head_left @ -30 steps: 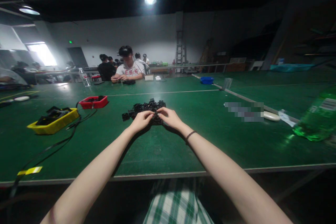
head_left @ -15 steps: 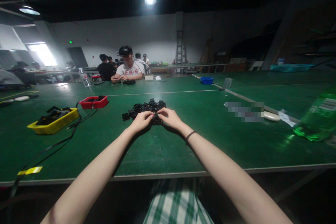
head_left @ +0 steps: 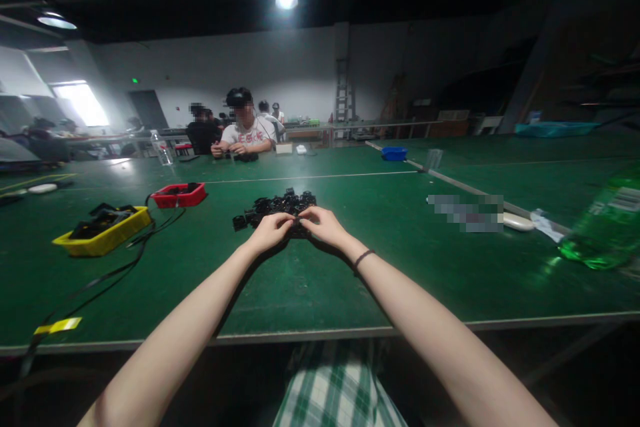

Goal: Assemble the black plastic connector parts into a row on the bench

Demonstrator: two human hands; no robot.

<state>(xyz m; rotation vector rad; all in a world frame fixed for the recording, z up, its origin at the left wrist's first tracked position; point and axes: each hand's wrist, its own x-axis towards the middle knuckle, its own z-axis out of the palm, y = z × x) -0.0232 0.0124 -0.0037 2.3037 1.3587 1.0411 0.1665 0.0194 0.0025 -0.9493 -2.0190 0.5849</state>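
Note:
A heap of small black parts [head_left: 273,205] lies on the green table [head_left: 310,293] in front of me. At the near edge of the heap, my left hand [head_left: 273,228] and my right hand [head_left: 323,223] meet with their fingertips almost together. Both hands have thumb and fingers pinched closed. A small dark piece seems to sit between the fingertips, but its kind is too small to make out. The hands hide part of the heap behind them.
To the left stand a yellow bin [head_left: 103,240] and a red bin [head_left: 187,197] holding black parts, with black cables [head_left: 143,240] beside them. A green bottle [head_left: 607,220] stands at right. A blue bin [head_left: 394,153] is farther back. Across the table sits a person [head_left: 247,130].
My hands stay in nearly the same place over the near edge of the heap; only the fingertips shift very slightly.

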